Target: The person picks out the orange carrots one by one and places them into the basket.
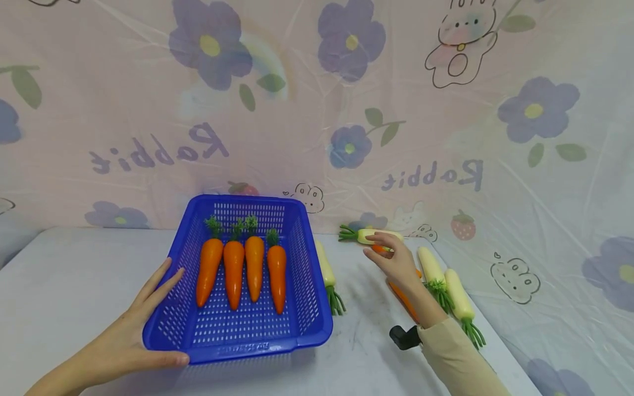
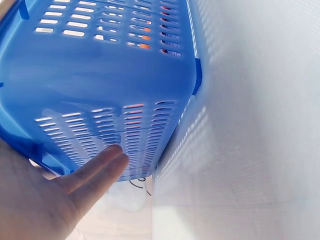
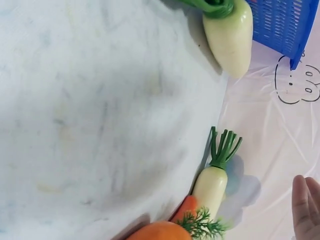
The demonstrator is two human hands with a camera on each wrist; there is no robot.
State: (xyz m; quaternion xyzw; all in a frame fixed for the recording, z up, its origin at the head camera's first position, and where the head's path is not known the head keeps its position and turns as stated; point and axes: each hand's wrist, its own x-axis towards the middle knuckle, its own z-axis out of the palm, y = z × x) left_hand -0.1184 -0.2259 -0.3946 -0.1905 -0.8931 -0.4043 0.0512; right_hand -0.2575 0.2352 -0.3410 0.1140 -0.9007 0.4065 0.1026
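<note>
A blue plastic basket (image 1: pixel 233 352) has several orange carrots (image 1: pixel 234 269) with green tops lying side by side inside. My left hand (image 1: pixel 119 335) spans its near left corner, thumb along the front and straight fingers against the outer left wall; the left wrist view shows those fingers (image 2: pixel 100 172) on the slotted side. My right hand (image 1: pixel 396 261) hovers over the right part of the table, fingers loosely bent and holding nothing. Beneath and beside it lie an orange carrot (image 1: pixel 403 300), mostly hidden by the arm, and a white radish (image 1: pixel 366 236) at the back.
Another white radish (image 1: pixel 324 264) lies against the basket's right side. Two more radishes, one nearer the edge (image 1: pixel 459 297), lie at the table's right. A patterned curtain (image 1: pixel 297 110) hangs behind the white table (image 1: pixel 89 264). Green carrot leaves (image 3: pixel 202 225) overlap the back radish.
</note>
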